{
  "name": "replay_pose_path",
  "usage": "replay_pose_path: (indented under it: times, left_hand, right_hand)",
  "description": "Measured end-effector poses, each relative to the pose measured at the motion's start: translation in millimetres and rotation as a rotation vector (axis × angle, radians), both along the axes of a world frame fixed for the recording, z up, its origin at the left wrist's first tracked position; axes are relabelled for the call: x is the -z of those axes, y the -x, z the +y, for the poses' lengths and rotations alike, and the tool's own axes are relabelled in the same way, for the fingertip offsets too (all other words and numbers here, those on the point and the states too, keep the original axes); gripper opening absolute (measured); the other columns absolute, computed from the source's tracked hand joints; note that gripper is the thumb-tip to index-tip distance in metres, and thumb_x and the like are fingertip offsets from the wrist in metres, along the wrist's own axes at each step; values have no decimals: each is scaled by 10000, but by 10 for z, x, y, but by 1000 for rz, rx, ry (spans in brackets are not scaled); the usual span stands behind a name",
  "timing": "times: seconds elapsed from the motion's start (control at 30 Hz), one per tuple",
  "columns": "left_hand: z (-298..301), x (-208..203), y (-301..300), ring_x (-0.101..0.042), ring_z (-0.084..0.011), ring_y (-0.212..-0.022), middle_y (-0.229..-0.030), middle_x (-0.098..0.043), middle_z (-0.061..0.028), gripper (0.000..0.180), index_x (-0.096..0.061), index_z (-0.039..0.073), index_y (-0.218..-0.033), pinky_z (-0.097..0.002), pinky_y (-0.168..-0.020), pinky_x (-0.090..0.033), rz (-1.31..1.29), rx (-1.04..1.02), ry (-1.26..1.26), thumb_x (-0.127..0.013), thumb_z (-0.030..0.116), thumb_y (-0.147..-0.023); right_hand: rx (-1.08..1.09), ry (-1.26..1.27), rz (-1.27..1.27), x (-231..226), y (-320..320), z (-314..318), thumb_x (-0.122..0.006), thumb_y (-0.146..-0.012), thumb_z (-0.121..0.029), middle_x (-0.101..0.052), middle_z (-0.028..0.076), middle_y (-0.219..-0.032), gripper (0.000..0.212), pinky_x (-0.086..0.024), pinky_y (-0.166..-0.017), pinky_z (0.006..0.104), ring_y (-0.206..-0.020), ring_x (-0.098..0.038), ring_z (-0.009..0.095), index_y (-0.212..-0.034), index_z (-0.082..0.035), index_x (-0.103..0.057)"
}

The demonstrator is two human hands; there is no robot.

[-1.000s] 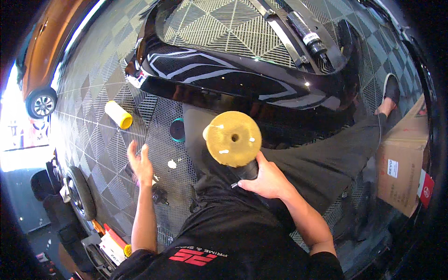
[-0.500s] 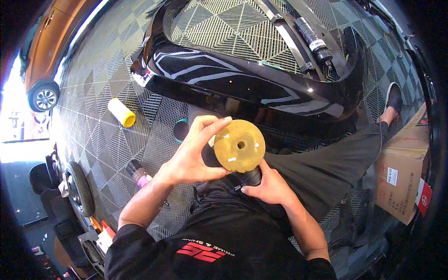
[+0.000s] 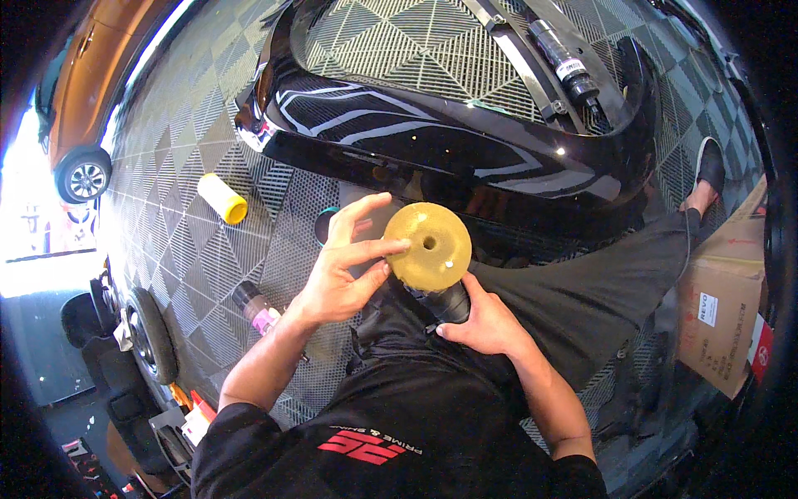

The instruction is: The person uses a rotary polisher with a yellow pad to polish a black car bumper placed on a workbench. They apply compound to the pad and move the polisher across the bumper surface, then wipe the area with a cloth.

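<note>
Head view: right hand (image 3: 492,324) grips a tool (image 3: 450,306) mostly hidden by a yellow pad (image 3: 438,259). Left hand (image 3: 339,274), fingers spread, touches it. Shirt (image 3: 332,470) bears red-white lettering.

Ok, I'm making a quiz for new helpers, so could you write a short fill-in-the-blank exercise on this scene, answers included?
1. The person's ____ hand grips a dark-bodied tool.
2. The other hand extends a finger over the round yellow pad, which has a ____ at its centre.
3. The large glossy curved panel is coloured ____.
4. The car at upper left is coloured ____.

Answers: right; hole; black; orange.
</note>
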State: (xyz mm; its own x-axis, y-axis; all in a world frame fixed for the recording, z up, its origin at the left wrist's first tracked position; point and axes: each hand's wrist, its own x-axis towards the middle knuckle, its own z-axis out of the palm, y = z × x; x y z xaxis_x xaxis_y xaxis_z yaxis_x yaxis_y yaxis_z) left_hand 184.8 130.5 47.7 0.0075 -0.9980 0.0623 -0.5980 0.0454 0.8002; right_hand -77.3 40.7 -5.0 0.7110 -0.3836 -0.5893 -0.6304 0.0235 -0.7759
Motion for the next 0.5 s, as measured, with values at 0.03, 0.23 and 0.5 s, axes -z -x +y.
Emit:
replay_pose_path:
  times: [0.03, 0.23, 0.5]
  left_hand:
    - [-9, -37, 71, -281, -384, -1491, -1591, -308, -200, 706, -619, 153, -1371, -523, -1177, -307, 22, -54, -38, -833, 139, -699]
    - [-99, -64, 239, -252, -392, -1505, -1600, -297, -198, 704, -624, 164, -1364, -542, -1177, -300, 6, -99, -46, -840, 135, -695]
    - [-27, 26, 207, -246, -396, -1507, -1608, -284, -194, 743, -609, 183, -1384, -557, -1161, -326, -30, -146, -44, -827, 113, -678]
  right_hand:
    - [-3, 2, 14, -6, 3, -6, -815, -725, -332, -683, 319, -1118, 995, -544, -929, 505, -1046, -668, 481, -1541, -106, -292]
    - [19, -1, -7, 36, 36, 6, -813, -725, -332, -681, 319, -1125, 993, -546, -927, 503, -1045, -671, 479, -1540, -104, -293]
    - [29, 6, -8, 48, 36, 8, -826, -722, -319, -665, 318, -1178, 994, -533, -955, 494, -1090, -655, 477, -1535, -88, -303]
